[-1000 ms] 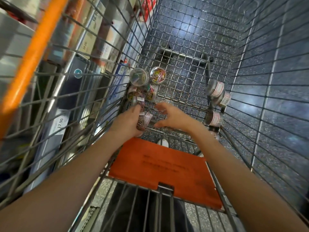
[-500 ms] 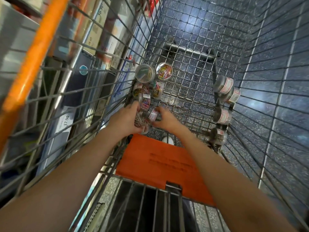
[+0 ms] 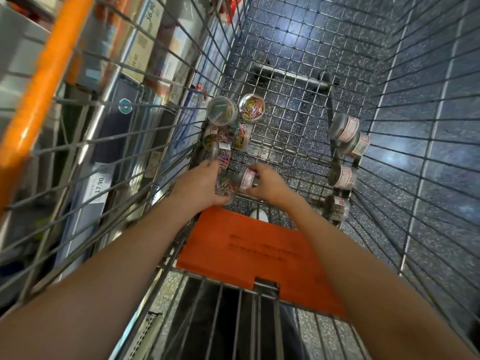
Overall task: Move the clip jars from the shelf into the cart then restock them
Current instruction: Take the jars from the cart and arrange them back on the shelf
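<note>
Wire cart (image 3: 285, 141): we reach both arms down between its close mesh walls. Left hand (image 3: 200, 187), grip curled round a clip jar (image 3: 225, 187) at the cart's near-left corner. Right hand (image 3: 268, 184), grip pinching a labelled jar (image 3: 246, 178) beside it. More coloured-clip jars (image 3: 235, 118) crowd the left wall; grey jars (image 3: 345, 149) line the right wall, open floor between. Jar contents under our fingers are hidden.

Overhead light, moderately bright. Glare patches on glossy dark speckled floor (image 3: 298, 29). Strong wide-angle bowing at edges. Grey wire cart wall (image 3: 78, 141) and left-side shelving blurred.
</note>
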A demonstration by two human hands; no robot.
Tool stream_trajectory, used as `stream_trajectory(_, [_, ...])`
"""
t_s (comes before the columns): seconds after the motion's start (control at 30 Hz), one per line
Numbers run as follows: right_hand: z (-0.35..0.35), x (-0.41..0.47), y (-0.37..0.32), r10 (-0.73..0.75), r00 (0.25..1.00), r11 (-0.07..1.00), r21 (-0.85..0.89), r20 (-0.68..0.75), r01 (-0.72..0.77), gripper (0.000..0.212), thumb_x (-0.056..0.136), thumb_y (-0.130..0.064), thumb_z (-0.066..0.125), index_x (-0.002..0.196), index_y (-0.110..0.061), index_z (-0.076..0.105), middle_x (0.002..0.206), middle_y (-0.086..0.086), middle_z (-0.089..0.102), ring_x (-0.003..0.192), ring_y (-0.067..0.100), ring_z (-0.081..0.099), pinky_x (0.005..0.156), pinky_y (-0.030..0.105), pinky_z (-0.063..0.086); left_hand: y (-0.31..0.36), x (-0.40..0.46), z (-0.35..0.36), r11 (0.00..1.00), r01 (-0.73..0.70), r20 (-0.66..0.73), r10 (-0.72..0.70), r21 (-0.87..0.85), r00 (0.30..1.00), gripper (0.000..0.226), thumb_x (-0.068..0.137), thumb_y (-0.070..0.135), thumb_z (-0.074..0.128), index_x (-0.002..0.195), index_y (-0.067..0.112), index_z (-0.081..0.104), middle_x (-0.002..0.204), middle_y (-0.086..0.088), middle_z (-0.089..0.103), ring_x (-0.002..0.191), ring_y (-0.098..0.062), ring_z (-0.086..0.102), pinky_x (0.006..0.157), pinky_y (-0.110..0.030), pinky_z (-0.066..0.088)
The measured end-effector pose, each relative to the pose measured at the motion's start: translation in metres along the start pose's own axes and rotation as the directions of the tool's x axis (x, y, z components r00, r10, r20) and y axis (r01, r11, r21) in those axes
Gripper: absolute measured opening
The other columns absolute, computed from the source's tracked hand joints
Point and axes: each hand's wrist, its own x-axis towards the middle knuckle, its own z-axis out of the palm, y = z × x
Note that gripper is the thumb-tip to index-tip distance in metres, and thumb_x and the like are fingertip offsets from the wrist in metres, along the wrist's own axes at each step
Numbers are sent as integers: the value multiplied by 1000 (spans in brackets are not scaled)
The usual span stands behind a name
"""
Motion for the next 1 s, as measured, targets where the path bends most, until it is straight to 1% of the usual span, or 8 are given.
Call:
stream_trajectory(0.07, [-9,-5,5,-7,1000,1000,-19,-5,7,70,75,-19,78,134,-9,43,128,8,51,113,23,52,97,34,46,6,-1,0,999,-37,-5,37,32,999,62,76,47,72,120,16,41,121,0,49,94,-15,52,73,-30,44])
stream_trajectory(0.13, [-19,-11,9,-9,1000,1000,-26,-3,9,70,75,-19,77,135,-10,42,131,7,50,116,22,52,98,33,46,11,0,1,997,-64,-8,64,49,998,62,76,41,72,122,15,40,121,-1,50,97,-18,53,72,-30,42])
stream_trajectory(0.27, [-37,-21,11,-32,999,998,-48,-8,32,69,74,-23,78,133,-13,44,128,5,51,111,18,52,93,29,46,17,0,7,986,-135,-20,137,102,990,76,75,37,75,136,18,34,132,-5,52,119,-25,50,93,-36,44])
stream_trajectory(0.33, [-44,-27,8,-53,998,996,-74,14,54,69,75,-25,78,134,-14,44,128,4,51,113,19,51,93,29,44,20,-1,8,984,-133,-5,134,116,991,87,73,41,76,142,20,27,139,-5,47,126,-27,45,101,-39,39])
stream_trajectory(0.47, [-54,-39,-2,-87,994,995,-47,64,90,68,75,-25,77,134,-16,45,125,0,51,109,13,49,90,25,42,24,0,8,983,-117,28,114,141,993,98,68,59,74,144,23,24,144,-5,43,131,-29,41,105,-41,36])
stream_trajectory(0.53, [-55,-45,-7,-102,990,994,-22,94,104,68,75,-25,78,134,-17,45,123,-3,53,104,9,48,85,21,40,24,0,8,981,-120,39,116,152,993,101,66,63,72,145,24,23,145,-5,41,132,-29,40,106,-42,34])
stream_trajectory(0.77, [-49,-53,-20,-136,984,989,67,118,129,65,75,-19,78,130,-16,44,125,0,54,113,14,52,91,22,41,22,-1,10,975,-172,59,165,140,984,103,66,63,70,147,22,20,147,-4,39,133,-26,38,108,-43,31])
stream_trajectory(1.0, [-44,-52,-29,-139,982,986,114,131,124,64,75,-20,78,128,-16,43,125,2,54,113,16,52,98,34,46,21,1,14,972,-193,3,194,133,981,95,69,57,73,144,21,26,141,1,42,127,-21,44,103,-41,38])
